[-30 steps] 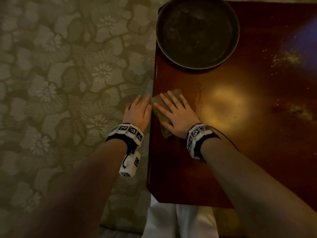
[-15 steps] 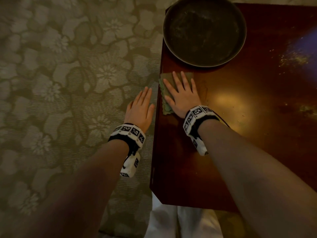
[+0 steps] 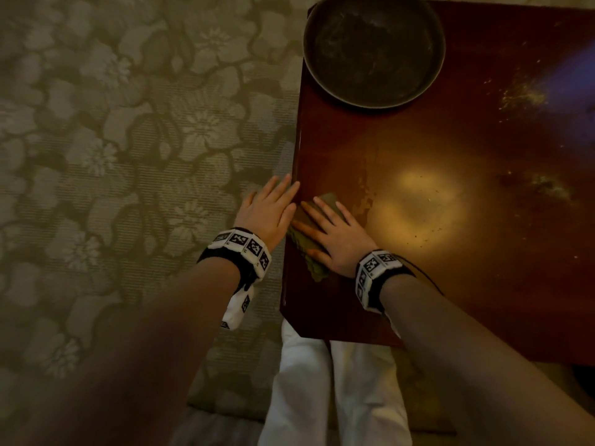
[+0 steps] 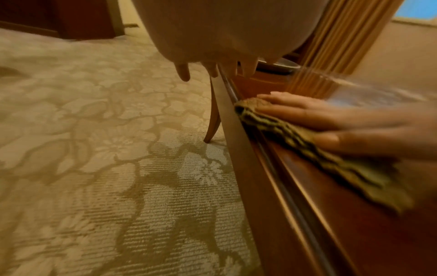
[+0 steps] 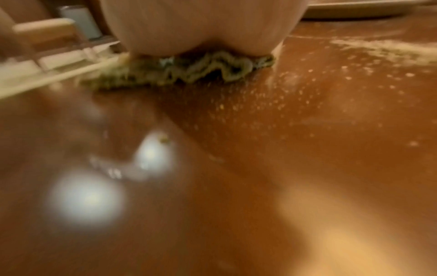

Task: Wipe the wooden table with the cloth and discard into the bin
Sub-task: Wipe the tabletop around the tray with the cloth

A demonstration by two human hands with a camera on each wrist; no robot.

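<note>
Crumpled olive-green cloth (image 3: 307, 244) lies at the dark wooden table (image 3: 450, 284) edge under the flat right hand (image 3: 331, 235); left hand (image 3: 269, 209) flat, empty. Crumbs could spill onto carpet

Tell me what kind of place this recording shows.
Probably a carpeted room in a home or hotel, not a workshop: a floral patterned carpet, a polished wooden table with a curved leg, and a round dark dish on it.

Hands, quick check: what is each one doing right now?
Left hand: open, fingers straight, held beside the table edge, holding nothing.
Right hand: open, fingers flat, pressing the cloth onto the table.
</note>
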